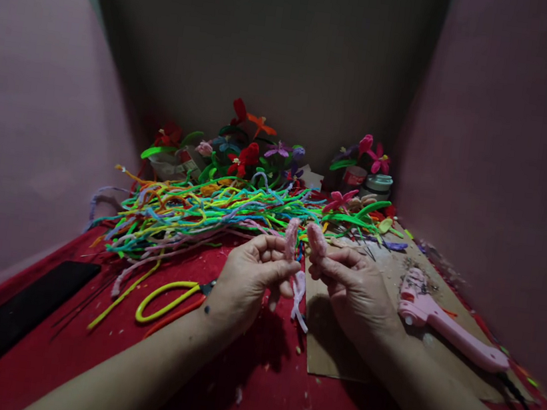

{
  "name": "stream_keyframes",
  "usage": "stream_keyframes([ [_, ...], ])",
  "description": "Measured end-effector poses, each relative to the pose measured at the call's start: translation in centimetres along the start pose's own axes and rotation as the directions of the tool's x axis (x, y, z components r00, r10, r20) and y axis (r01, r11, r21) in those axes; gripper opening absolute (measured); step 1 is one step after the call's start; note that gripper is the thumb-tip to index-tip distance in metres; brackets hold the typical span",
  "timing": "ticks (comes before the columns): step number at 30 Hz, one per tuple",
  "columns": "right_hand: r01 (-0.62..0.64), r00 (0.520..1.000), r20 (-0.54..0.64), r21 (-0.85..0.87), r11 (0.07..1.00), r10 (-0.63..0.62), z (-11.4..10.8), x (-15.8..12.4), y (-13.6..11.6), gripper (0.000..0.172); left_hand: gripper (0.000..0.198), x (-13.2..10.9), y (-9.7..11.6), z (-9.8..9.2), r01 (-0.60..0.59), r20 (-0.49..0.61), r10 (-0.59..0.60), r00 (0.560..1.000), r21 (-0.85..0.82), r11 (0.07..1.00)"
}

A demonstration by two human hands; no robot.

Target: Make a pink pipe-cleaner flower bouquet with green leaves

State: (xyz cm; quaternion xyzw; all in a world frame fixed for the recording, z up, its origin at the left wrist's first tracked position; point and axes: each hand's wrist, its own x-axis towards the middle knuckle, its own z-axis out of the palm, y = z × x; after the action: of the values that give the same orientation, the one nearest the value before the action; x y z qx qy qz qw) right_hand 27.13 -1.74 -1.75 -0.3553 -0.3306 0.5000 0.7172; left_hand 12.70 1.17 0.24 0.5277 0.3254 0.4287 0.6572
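My left hand [250, 276] is closed in a pinch on a pale pink pipe cleaner [292, 238]; one end sticks up above my fingers and loose pink ends [298, 296] hang below. My right hand [351, 286] is closed on the other looped end of the pink pipe cleaner [316, 239]. Both hands hover close together over the red tabletop [251, 377], just in front of a heap of pipe cleaners.
A big tangle of coloured pipe cleaners [212, 214] lies behind my hands. Finished pipe-cleaner flowers [247, 154] stand at the back. A pink glue gun [444, 325] rests on cardboard [335, 348] at right. Yellow-handled scissors [165, 295] lie left. A dark flat object [10, 325] sits far left.
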Motion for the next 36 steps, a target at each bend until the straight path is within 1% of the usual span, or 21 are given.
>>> stream_keyframes([
  [5,0.050,0.999,-0.001,-0.085,0.995,-0.050,0.2,-0.4,0.0,0.013,0.020,0.0,-0.5,0.3,0.021,0.007,-0.021,1.000,0.012,1.000],
  [11,0.043,0.998,-0.046,-0.080,0.996,-0.046,0.2,-0.3,0.7,0.012,0.021,0.1,-0.6,0.6,0.087,-0.008,-0.087,0.996,0.020,0.996],
  [16,0.068,0.997,-0.030,-0.082,0.994,-0.071,0.2,-0.5,0.9,0.011,0.019,0.2,-0.7,0.4,0.071,-0.001,-0.071,0.997,0.022,0.997],
  [19,0.087,0.995,-0.027,-0.108,0.990,-0.091,0.1,-0.6,1.0,0.011,0.020,0.3,-0.7,0.4,0.094,-0.020,-0.093,0.995,0.045,0.995],
  [22,0.071,0.997,-0.018,-0.103,0.992,-0.074,0.2,-0.7,1.1,0.010,0.022,0.2,-0.5,0.4,0.142,-0.021,-0.141,0.990,0.067,0.988],
  [25,0.047,0.999,-0.006,-0.079,0.996,-0.047,0.2,-0.8,1.2,0.011,0.025,0.1,-0.3,0.3,0.169,0.004,-0.170,0.985,0.083,0.982],
  [29,-0.017,1.000,0.018,-0.034,0.999,0.017,0.3,-0.8,1.3,0.014,0.024,0.3,-0.2,0.1,0.138,0.047,-0.142,0.989,0.077,0.987],
  [31,-0.032,0.999,0.033,-0.015,0.999,0.033,0.3,-0.8,1.3,0.014,0.022,0.4,-0.1,0.0,0.122,0.053,-0.128,0.990,0.100,0.987],
  [34,-0.015,0.999,0.048,-0.027,1.000,0.016,0.1,-0.9,1.4,0.013,0.020,0.5,0.1,-0.1,0.116,0.066,-0.130,0.989,0.179,0.977],
  [36,0.025,0.999,0.037,-0.081,0.996,-0.022,0.1,-0.9,1.4,0.012,0.019,0.4,0.5,0.0,0.128,0.079,-0.148,0.986,0.211,0.969],
])
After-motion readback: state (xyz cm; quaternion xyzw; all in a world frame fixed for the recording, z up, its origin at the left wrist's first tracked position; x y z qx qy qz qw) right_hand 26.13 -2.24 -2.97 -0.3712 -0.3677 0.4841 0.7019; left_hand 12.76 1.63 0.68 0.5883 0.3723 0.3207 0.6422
